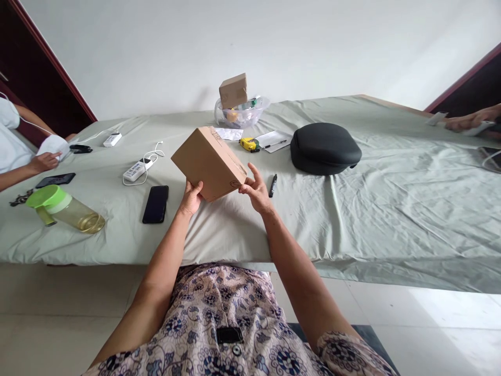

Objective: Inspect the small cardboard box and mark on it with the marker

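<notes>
A brown cardboard box [209, 164] is held tilted above the cloth-covered table, between my two hands. My left hand [191, 197] grips its lower left edge, thumb on the near face and the other fingers partly hidden beneath. At the lower right corner, my right hand [256, 190] pinches the box with the thumb and a finger, while another finger points up. A small dark printed mark shows near that corner. Just right of my right hand lies a black marker [273, 185]. Behind the box are a yellow tape measure [249, 144] and a notepad [274, 140] with a pen on it.
A clear plastic basket [250, 117] at the back holds a smaller cardboard box [234, 91]. A black case [325, 148] sits right. Left are a phone [155, 204], a white power strip [138, 169] and a green-lidded jug [74, 209] on its side. Other people's hands show at both sides.
</notes>
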Available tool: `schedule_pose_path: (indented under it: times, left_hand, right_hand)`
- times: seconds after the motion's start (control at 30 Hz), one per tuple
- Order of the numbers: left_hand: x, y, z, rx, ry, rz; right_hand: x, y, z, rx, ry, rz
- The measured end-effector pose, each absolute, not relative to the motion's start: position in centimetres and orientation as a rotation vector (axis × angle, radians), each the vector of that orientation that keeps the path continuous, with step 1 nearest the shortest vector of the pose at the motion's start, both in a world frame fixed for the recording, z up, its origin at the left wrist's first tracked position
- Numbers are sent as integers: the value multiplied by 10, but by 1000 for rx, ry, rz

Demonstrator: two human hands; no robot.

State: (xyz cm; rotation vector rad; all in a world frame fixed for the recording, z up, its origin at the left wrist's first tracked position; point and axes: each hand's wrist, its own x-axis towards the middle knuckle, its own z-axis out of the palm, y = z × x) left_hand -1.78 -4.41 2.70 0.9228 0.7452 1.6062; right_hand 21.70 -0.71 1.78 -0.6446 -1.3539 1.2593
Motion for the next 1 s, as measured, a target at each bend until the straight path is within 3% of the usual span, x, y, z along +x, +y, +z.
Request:
schedule_pose_path:
  times: [0.73,1.0]
  left_hand:
    - [-21,-42,23,861,669,1485]
    - [-18,-29,2,862,1113,1584]
  right_hand:
    - [216,-2,19,-709,-1137,1186]
    - [212,-9,19,-691,-1310,1201]
